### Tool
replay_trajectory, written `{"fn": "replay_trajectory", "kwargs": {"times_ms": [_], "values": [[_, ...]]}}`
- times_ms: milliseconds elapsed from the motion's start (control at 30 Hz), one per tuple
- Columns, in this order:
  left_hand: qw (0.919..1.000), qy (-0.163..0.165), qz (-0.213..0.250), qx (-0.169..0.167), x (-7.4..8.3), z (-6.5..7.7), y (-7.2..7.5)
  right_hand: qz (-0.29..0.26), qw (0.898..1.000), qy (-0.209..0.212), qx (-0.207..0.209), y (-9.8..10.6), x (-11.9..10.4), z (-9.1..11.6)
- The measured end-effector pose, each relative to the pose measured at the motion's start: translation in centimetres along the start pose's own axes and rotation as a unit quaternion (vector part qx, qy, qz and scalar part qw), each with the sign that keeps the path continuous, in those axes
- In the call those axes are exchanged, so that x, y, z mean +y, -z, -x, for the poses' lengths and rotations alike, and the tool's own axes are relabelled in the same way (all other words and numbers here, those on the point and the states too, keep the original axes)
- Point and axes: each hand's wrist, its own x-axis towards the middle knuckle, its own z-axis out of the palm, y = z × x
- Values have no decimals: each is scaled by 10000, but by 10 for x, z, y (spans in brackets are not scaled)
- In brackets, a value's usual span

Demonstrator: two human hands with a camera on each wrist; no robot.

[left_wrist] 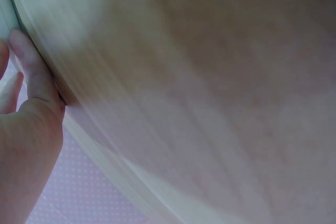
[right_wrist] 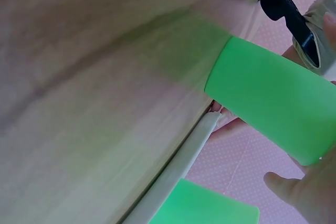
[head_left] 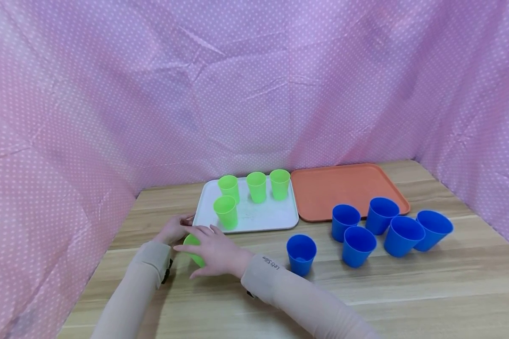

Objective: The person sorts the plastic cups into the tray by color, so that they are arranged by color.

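Filling the upper half of the head view, a pink, white-dotted curtain (head_left: pixel 246 84) hangs behind and beside a wood-grain table (head_left: pixel 220 310) that spreads across the lower half. An orange tray (head_left: pixel 343 188) lies right of centre, towards the table's back, next to a smaller white tray (head_left: pixel 263 219) at centre. Two arms in beige sleeves (head_left: pixel 318 301) reach in from the bottom edge. The right hand (head_left: pixel 218 252), left of centre, has its fingers spread over and around the upper part of a cup; its thumb stands clear of the side in the right wrist view, gripping nothing. The left hand (head_left: pixel 174 230), just further left, has fingers extended to touch the white tray's near left corner. Six blue cups (head_left: pixel 359 249) stand at lower right, one set apart nearer the centre. Four green cups (head_left: pixel 256 190) stand upright on the white tray, and the fifth green cup (right_wrist: pixel 273 98) is on the table at lower left, between the hands and just off that tray. A small black strap (right_wrist: pixel 300 32) shows at the left wrist.
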Motion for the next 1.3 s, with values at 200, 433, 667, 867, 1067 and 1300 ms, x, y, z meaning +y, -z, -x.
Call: {"fn": "replay_trajectory", "kwargs": {"times_ms": [200,433,667,867,1067,1300], "values": [[9988,156,447,-95,1,-1,-2,167,9998,52,-15,-4,1,0],[9996,28,254,-104,1,-1,-2,721,9964,249,362,-10,1,0],[9999,-67,128,-19,5,1,-2,885,9934,265,676,-11,1,1],[9998,69,185,-35,5,2,-3,620,9956,160,678,-9,-1,7],[9997,35,229,4,3,2,-2,718,9952,190,634,-4,-3,13],[9999,-43,135,-25,1,-1,-2,772,9962,246,331,10,-4,24]]}}
